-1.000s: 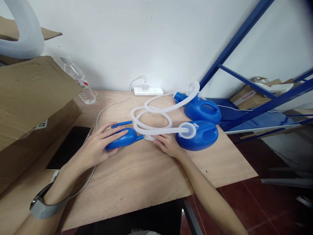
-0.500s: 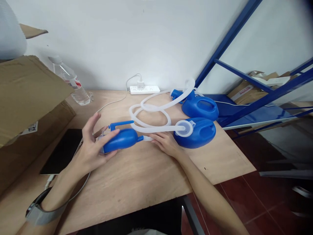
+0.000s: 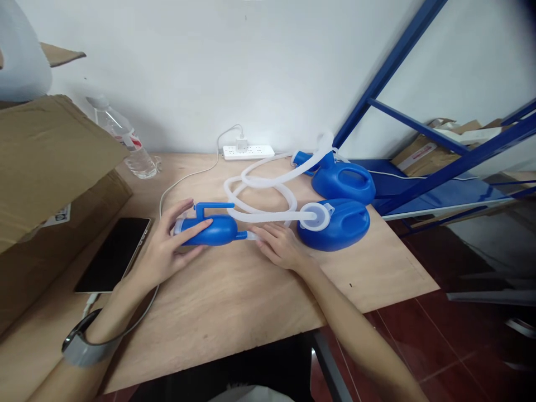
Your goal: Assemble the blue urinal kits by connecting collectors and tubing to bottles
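My left hand [image 3: 170, 240] is closed around the wide end of a blue plastic urinal funnel [image 3: 218, 230], which lies sideways with its handle on the far side. Its narrow nozzle points right and meets a short whitish tube end [image 3: 253, 236]. The fingers of my right hand [image 3: 280, 245] close on that tube end, palm down near the tabletop. A long translucent hose [image 3: 272, 216] coils behind my hands. To the right of my right hand rests a blue urinal bottle [image 3: 347, 226] with a white cap [image 3: 315, 216]; a second blue bottle [image 3: 343, 181] stands behind it.
On the left are an open cardboard box [image 3: 54, 167], a water bottle [image 3: 132, 145] and a black tablet [image 3: 115, 254] on a charging cable. A white power strip [image 3: 251, 152] lies by the wall. A blue metal rack [image 3: 419, 151] stands right of the wooden table [image 3: 259, 312].
My left hand and the funnel have shifted slightly right and away from me, the funnel now lying more level. My right hand stays at the tube end, its fingers slightly further left.
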Tool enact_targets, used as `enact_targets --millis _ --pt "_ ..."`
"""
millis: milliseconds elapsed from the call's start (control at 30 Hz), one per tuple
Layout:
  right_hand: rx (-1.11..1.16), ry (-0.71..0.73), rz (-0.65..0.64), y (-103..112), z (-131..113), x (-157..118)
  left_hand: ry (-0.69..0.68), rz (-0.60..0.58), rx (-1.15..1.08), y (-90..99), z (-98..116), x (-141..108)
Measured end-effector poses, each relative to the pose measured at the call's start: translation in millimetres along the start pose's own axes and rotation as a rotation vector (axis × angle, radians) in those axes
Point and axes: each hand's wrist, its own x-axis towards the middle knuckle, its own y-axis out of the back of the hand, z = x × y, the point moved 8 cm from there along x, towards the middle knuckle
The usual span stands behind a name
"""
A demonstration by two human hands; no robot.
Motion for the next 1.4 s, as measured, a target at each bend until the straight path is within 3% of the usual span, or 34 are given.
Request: enact_targets --millis 200,300,400,533,700,900,967,1133,1267,1400 --pt "-0.024 -0.040 -0.030 -13.7 5.6 2.2 -0.101 0.017 0.100 -5.0 17.4 -1.9" --pt "-0.016 -0.045 -0.029 -12.1 8.7 1.1 -0.086 0.102 0.053 -2.6 16.9 -3.9" --pt "-0.021 -0.017 -0.039 -10.0 8.9 -1.7 0.058 0.163 -0.101 -0.3 3.8 -3.8" --pt "-0.052 0.013 -0.081 -15.2 8.4 -4.2 0.231 0.095 -0.269 -6.1 -6.7 -1.4" --pt "-0.078 0.066 -0.028 -16.4 5.4 -2.0 0.351 0.035 -0.392 -13.9 -15.6 -4.5" --pt "-0.161 0.159 0.007 -12.4 -5.4 -0.8 0.793 0.074 -0.690 -38.8 -53.0 -28.1" --pt "-0.188 0.184 -0.004 -12.0 -9.1 -1.2 0.857 0.044 -0.685 -42.1 -55.6 -30.3" --pt "-0.237 0.190 -0.041 -11.9 -10.9 -0.8 0.798 -0.078 -0.517 -32.7 -49.5 -22.0" --pt "-0.267 0.140 -0.133 -11.7 -8.8 3.6 0.599 -0.063 -0.353 -17.4 -41.6 -13.3" --pt "-0.287 0.088 -0.279 -9.8 -10.5 10.8 0.370 -0.049 -0.338 -8.4 -30.3 -10.0"
